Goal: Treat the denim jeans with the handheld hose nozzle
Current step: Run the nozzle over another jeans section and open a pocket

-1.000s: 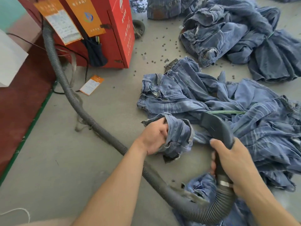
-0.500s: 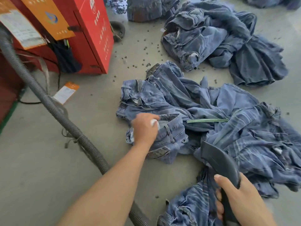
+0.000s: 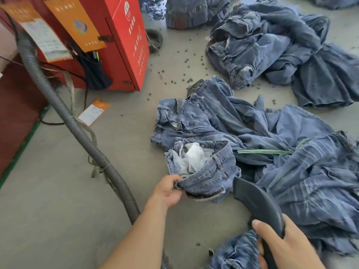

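The floor (image 3: pixel 58 210) is gray and smooth, and bright light falls on it. Small dark bits (image 3: pixel 180 74) lie spread over it. A big red box (image 3: pixel 124 45) stands at the back left, with orange paper tags (image 3: pixel 75 24) hanging on it. One orange and white tag (image 3: pixel 94 112) lies flat on the floor near the box. A dark red strip (image 3: pixel 15 117) with a green edge runs along the left side.

print on the red cabinet (image 3: pixel 124 45) is too blurred to read.
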Motion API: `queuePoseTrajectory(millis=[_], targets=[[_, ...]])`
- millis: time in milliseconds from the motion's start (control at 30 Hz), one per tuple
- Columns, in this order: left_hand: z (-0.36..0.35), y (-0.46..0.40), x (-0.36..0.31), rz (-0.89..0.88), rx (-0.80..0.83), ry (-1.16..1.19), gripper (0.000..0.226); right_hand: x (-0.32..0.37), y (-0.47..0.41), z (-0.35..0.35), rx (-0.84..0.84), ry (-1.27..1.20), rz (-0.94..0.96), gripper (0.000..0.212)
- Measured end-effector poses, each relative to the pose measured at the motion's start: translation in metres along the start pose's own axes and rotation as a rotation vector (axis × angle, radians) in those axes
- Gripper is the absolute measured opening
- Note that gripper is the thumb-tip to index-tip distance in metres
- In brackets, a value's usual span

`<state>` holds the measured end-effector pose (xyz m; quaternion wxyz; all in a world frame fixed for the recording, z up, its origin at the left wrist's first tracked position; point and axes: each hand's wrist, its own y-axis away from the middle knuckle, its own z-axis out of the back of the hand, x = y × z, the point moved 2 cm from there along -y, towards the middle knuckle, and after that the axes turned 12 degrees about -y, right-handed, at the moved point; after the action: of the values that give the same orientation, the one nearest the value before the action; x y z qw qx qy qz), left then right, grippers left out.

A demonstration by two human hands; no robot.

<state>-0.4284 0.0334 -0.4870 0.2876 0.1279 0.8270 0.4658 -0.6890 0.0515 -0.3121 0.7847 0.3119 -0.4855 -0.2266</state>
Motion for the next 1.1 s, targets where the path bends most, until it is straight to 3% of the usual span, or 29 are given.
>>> queuePoseTrajectory(millis=[100,233,333,467,633,867,1100], targets=[[-0.008,0.022,0.009,-0.115,0.107,0.069,0.053,0.006,0.010,-0.015,0.035,0.009,0.074,0.024],[-0.019,0.048,0.021,-0.169,0.186,0.038,0.055,0.000,0.007,-0.048,0.082,0.048,0.121,0.024],[-0.022,0.070,0.028,-0.213,0.203,-0.107,0.060,0.004,-0.011,-0.064,0.082,-0.034,0.112,0.020],[-0.006,0.093,0.034,-0.273,0.117,-0.437,0.069,0.003,-0.018,-0.040,-0.041,-0.238,0.020,0.022],[-0.004,0.112,0.032,-0.409,0.134,-0.670,0.116,0.003,0.042,-0.018,0.000,-0.020,0.079,0.026],[-0.011,0.130,0.046,-0.340,0.174,-0.526,0.094,0.006,0.096,-0.023,0.177,0.197,0.180,0.016],[-0.013,0.140,0.053,-0.339,0.321,-0.555,0.088,0.010,0.097,-0.039,0.050,0.152,0.229,0.021]])
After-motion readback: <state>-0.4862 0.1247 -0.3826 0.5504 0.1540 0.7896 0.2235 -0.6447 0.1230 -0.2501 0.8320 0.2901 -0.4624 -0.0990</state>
